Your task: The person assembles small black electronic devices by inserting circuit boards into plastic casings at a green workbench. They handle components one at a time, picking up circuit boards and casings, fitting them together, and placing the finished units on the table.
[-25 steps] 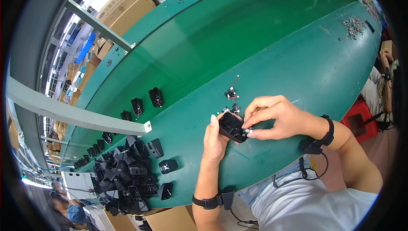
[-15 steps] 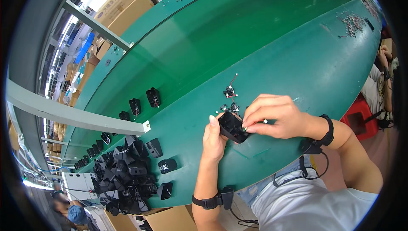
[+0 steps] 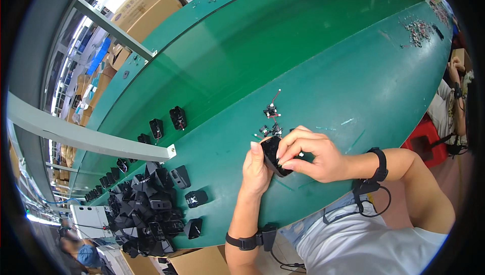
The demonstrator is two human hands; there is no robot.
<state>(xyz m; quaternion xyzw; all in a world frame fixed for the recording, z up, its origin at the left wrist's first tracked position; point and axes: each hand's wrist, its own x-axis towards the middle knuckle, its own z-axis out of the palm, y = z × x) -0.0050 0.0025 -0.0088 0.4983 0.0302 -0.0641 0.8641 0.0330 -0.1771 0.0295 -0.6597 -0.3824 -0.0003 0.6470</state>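
black housing [image 3: 270,149]: one, gripped in left hand [image 3: 256,174], seemingly mid-work; right hand [image 3: 313,157] pinched at opening, hold unclear. wired housings [image 3: 178,118]: beyond. heaped housings [image 3: 144,207]: wiring indistinct.

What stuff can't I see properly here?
Head view: inside of the black housing, partly behind the right hand.
Head view: anything that hand pinches, behind its fingers.
Head view: single pieces in the far-right pile, too tiny.
Head view: the co-worker at right, cut off by dark rim.

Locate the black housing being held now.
In the head view, right of and below centre, the black housing is in the left hand, right hand at its opening, just below the loose wired parts.
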